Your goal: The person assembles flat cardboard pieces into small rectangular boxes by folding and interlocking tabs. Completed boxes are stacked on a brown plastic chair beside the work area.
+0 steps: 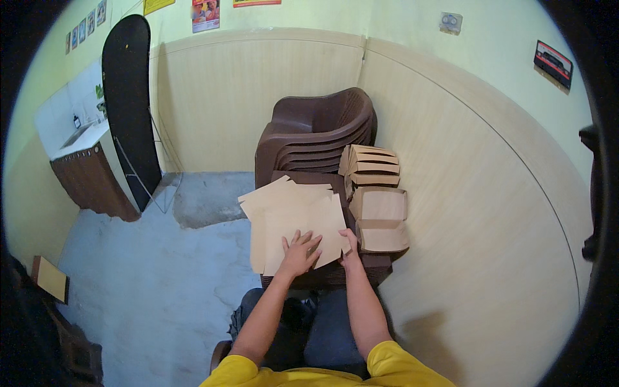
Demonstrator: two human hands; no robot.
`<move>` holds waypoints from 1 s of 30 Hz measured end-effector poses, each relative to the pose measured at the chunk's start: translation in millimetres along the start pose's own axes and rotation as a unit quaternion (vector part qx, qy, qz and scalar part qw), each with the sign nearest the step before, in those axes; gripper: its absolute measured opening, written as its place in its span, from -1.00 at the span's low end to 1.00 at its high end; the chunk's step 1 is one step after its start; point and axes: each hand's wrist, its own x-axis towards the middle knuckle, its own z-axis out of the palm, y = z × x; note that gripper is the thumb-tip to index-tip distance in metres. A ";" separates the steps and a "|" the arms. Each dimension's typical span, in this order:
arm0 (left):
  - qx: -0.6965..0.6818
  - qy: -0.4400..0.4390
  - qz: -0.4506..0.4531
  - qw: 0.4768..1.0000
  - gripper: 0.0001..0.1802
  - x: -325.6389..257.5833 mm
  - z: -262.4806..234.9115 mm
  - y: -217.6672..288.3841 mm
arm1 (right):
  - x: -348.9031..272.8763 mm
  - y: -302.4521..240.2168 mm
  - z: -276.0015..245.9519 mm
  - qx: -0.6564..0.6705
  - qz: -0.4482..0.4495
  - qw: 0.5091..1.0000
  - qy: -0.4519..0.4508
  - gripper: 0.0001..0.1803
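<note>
Several flat brown cardboard box blanks (293, 216) lie loosely fanned in front of me, on a brown plastic surface (309, 278). My left hand (300, 253) rests flat on the top blank with its fingers spread. At the blanks' right edge, my right hand (349, 248) pinches the border, thumb on the upper side and the other fingers partly hidden. Just right of it sits an opened cardboard box (382, 205), its two shallow halves facing up. Behind that box stand several folded cardboard boxes (373, 164), packed together.
Stacked brown plastic chairs (316, 126) stand beyond the blanks. A beige panelled wall (477, 213) runs close along the right. At the far left, a tall black board (129, 97) leans near a sink counter (87, 138). Blue-grey floor (161, 277) lies to the left.
</note>
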 end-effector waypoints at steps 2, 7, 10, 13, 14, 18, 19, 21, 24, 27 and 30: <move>-0.004 0.017 0.006 1.000 -0.38 -2.6 3.7 -5.8 | -5.4 0.6 -0.9 0.014 -0.041 0.999 0.026 -0.37; -0.041 0.052 -0.014 0.998 -0.49 -3.0 -11.5 -35.6 | -16.0 3.5 11.5 -0.059 -0.165 0.984 0.012 -0.39; 0.062 0.132 -0.036 0.989 -0.48 -20.2 -57.2 -68.6 | -20.1 1.3 15.4 -0.090 -0.145 0.985 0.018 -0.42; 0.190 0.143 -0.070 0.969 -0.44 -62.3 -99.1 -99.1 | -22.4 -1.6 18.7 -0.105 -0.120 0.987 0.017 -0.44; 0.200 0.146 -0.082 0.965 -0.43 -74.5 -105.8 -106.5 | -22.0 -4.1 20.9 -0.117 -0.103 0.987 0.033 -0.45; 0.042 0.087 -0.035 0.995 -0.50 -110.5 -110.1 -128.4 | -14.2 -33.2 30.0 -0.292 -0.026 0.956 0.002 -0.57; 0.030 0.121 0.008 0.992 -0.53 -116.2 -109.6 -129.7 | -8.3 -47.1 34.0 -0.372 -0.048 0.927 -0.018 -0.58; 0.060 0.115 0.016 0.991 -0.60 -123.3 -107.7 -123.4 | 8.8 -81.9 46.1 -0.507 -0.070 0.857 -0.056 -0.55; 0.116 0.132 0.064 0.982 -0.70 -119.9 -103.6 -93.0 | 33.6 -123.5 78.4 -0.531 -0.244 0.810 0.046 -0.53; 0.185 0.202 0.128 0.953 -0.81 -98.8 -87.5 -54.4 | 25.4 -138.6 102.8 -0.476 -0.373 0.794 0.066 -0.58; 0.211 0.217 0.172 0.937 -0.80 -68.6 -64.2 -29.8 | -13.0 -122.4 104.5 -0.546 -0.437 0.713 0.040 -0.73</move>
